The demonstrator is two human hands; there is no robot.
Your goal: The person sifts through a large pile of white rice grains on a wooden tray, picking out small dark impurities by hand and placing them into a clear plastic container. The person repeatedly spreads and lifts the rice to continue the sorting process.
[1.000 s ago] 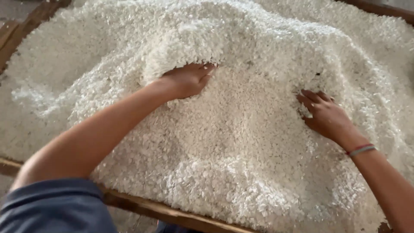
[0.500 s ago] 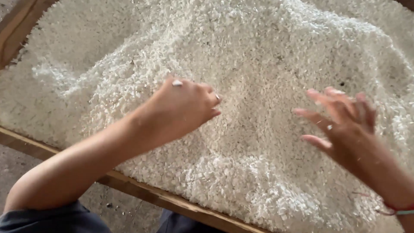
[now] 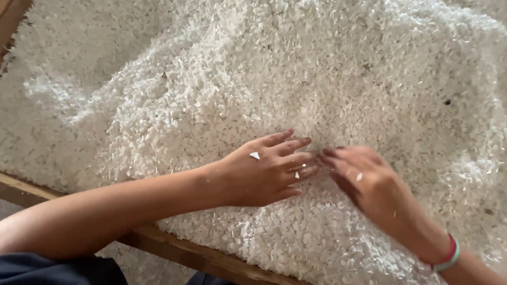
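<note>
A deep heap of small white flakes [image 3: 274, 68] fills a wooden-edged tray [image 3: 174, 250]. My left hand [image 3: 264, 169] lies flat on the flakes near the front, fingers stretched to the right, with a few flakes stuck to its back. My right hand [image 3: 364, 182] rests palm down beside it, blurred by motion, its fingertips meeting those of the left hand. Neither hand holds anything. A red and pale green band [image 3: 448, 254] circles my right wrist.
The tray's wooden rim runs along the near side and up the far left corner [image 3: 9, 21]. A small dark speck [image 3: 447, 102] sits in the flakes at right. Flakes lie thinner at the left side [image 3: 31, 137]. My dark sleeve [image 3: 58, 269] shows bottom left.
Both hands have drawn back from the heap's middle toward the near edge and come together; they were wide apart, and now their fingertips touch.
</note>
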